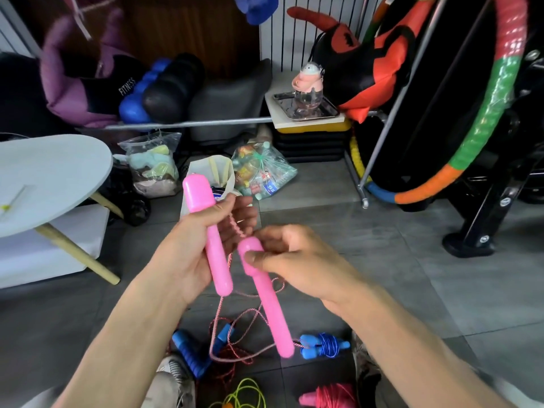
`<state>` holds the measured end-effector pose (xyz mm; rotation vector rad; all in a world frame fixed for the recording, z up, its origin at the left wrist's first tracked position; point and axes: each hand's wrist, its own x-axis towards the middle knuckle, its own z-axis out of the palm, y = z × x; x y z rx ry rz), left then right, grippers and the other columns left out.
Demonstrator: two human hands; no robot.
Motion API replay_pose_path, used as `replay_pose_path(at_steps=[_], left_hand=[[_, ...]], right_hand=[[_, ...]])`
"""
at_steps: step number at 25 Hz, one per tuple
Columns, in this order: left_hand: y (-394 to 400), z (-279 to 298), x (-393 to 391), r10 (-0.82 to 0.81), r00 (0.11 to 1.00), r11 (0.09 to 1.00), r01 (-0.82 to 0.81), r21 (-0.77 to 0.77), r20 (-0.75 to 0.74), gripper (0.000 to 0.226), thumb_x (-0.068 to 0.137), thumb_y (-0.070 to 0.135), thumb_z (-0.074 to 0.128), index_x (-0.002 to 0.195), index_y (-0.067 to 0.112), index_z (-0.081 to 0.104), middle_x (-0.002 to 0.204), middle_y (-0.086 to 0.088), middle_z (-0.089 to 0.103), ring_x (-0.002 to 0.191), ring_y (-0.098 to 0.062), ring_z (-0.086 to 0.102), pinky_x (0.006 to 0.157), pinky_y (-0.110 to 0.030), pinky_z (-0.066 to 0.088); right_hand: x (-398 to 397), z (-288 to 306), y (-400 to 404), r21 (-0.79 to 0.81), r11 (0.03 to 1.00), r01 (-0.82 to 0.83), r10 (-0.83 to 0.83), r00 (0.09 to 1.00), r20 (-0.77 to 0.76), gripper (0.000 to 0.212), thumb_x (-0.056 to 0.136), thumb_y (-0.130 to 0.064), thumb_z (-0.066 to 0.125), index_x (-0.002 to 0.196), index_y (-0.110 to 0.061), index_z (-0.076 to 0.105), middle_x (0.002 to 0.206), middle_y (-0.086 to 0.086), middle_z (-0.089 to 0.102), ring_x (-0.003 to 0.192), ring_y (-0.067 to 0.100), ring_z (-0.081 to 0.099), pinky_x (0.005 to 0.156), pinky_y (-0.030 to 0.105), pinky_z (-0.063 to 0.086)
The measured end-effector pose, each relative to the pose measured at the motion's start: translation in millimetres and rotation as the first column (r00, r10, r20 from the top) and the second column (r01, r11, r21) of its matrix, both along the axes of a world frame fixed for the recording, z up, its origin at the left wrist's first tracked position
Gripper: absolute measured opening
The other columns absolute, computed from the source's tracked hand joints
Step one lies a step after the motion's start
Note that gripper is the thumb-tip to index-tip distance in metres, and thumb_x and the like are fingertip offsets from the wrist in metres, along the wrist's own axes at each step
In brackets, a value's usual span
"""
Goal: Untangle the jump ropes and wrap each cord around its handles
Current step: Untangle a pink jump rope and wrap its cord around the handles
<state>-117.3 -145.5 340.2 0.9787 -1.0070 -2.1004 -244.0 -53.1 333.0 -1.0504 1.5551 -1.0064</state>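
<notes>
While the left hand [203, 248] curls round one pink handle [206, 231], the right hand [294, 260] pinches the head of the other pink handle [265, 293]. Their striped pink cord [232, 328] dangles to the tiled floor [412, 275], looping between loose blue handles [188, 353] and a wound blue rope [325, 346].
</notes>
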Motion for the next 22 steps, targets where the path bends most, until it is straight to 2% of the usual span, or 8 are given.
replay_pose_path(at_steps=[2, 5, 8, 11, 14, 17, 19, 22], left_hand=[[4.6, 0.0, -0.3, -0.080, 0.993, 0.993, 0.087, -0.076, 0.089, 0.040, 0.078, 0.022, 0.065, 0.110, -0.001, 0.067, 0.102, -0.014, 0.073, 0.091, -0.027, 0.069, 0.081, -0.034, 0.058], [14.7, -0.6, -2.1, -0.180, 0.972, 0.978, 0.193, -0.079, 0.151, 0.031, 0.074, 0.021, 0.068, 0.100, 0.003, 0.071, 0.095, -0.015, 0.074, 0.087, -0.029, 0.070, 0.077, -0.039, 0.060], [17.1, 1.5, -1.2, -0.268, 0.951, 0.953, 0.285, -0.104, 0.152, 0.031, 0.074, 0.021, 0.068, 0.099, 0.004, 0.071, 0.100, -0.019, 0.073, 0.082, -0.033, 0.071, 0.070, -0.043, 0.060], [18.4, 5.3, 2.6, -0.367, 0.909, 0.906, 0.398, -0.146, 0.199, 0.029, 0.075, 0.020, 0.070, 0.097, 0.002, 0.069, 0.089, -0.024, 0.070, 0.064, -0.030, 0.066, 0.056, -0.035, 0.058], [21.8, 6.9, 5.6, -0.444, 0.887, 0.880, 0.459, -0.123, 0.129, 0.012, 0.081, 0.013, 0.074, 0.086, 0.004, 0.067, 0.068, -0.019, 0.062, 0.052, -0.025, 0.057, 0.052, -0.031, 0.052], [25.1, 5.2, 4.4, -0.519, 0.852, 0.840, 0.524, -0.140, 0.070, 0.006, 0.081, 0.013, 0.069, 0.077, 0.009, 0.068, 0.061, -0.013, 0.059, 0.049, -0.022, 0.054, 0.050, -0.028, 0.050], [26.5, 3.5, 1.5, -0.518, 0.852, 0.840, 0.523, -0.147, 0.071, 0.005, 0.079, 0.013, 0.070, 0.076, 0.009, 0.070, 0.063, -0.013, 0.061, 0.051, -0.022, 0.056, 0.052, -0.029, 0.051], [25.1, 0.1, 1.8, -0.514, 0.855, 0.838, 0.517, -0.172, 0.067, 0.015, 0.076, 0.016, 0.071, 0.086, 0.005, 0.070, 0.072, -0.017, 0.067, 0.056, -0.024, 0.063, 0.059, -0.032, 0.055]], right_hand=[[-8.9, 0.8, -2.6, -0.029, 0.988, 0.149, -0.145, 0.983, 0.115, 0.013, 0.087, -0.009, 0.070, 0.099, -0.013, 0.069, 0.094, 0.005, 0.076, 0.079, 0.010, 0.069, 0.067, 0.025, 0.054], [-19.6, 4.9, -3.2, -0.080, 0.953, 0.294, -0.256, 0.914, 0.315, 0.022, 0.083, -0.002, 0.072, 0.104, -0.002, 0.067, 0.091, 0.014, 0.075, 0.077, 0.018, 0.071, 0.067, 0.032, 0.059], [-18.6, 6.9, 0.3, -0.133, 0.936, 0.327, -0.269, 0.904, 0.332, 0.019, 0.081, -0.008, 0.074, 0.098, -0.003, 0.068, 0.080, 0.009, 0.072, 0.069, 0.013, 0.068, 0.055, 0.021, 0.052], [-22.1, 3.9, 0.0, -0.171, 0.938, 0.303, -0.242, 0.921, 0.305, 0.022, 0.076, -0.020, 0.078, 0.090, -0.006, 0.068, 0.075, 0.007, 0.070, 0.060, 0.014, 0.062, 0.058, 0.021, 0.049], [-20.5, 0.8, -0.1, -0.170, 0.973, 0.155, -0.059, 0.883, 0.466, 0.044, 0.078, -0.030, 0.075, 0.101, 0.006, 0.065, 0.085, 0.020, 0.068, 0.063, 0.023, 0.064, 0.068, 0.032, 0.052], [-5.0, 1.7, 1.7, -0.102, 0.995, 0.018, 0.048, 0.792, 0.608, 0.054, 0.080, -0.031, 0.071, 0.110, 0.013, 0.060, 0.077, 0.024, 0.065, 0.043, 0.025, 0.059, 0.047, 0.033, 0.053], [-1.7, 3.4, 1.5, -0.095, 0.995, 0.031, 0.031, 0.809, 0.587, 0.053, 0.080, -0.030, 0.070, 0.115, 0.008, 0.062, 0.077, 0.022, 0.065, 0.037, 0.024, 0.054, 0.039, 0.030, 0.050], [-12.3, 11.2, -0.5, -0.131, 0.981, 0.140, -0.029, 0.783, 0.622, 0.053, 0.080, -0.029, 0.070, 0.121, 0.004, 0.061, 0.095, 0.016, 0.073, 0.061, 0.033, 0.062, 0.048, 0.032, 0.056]])
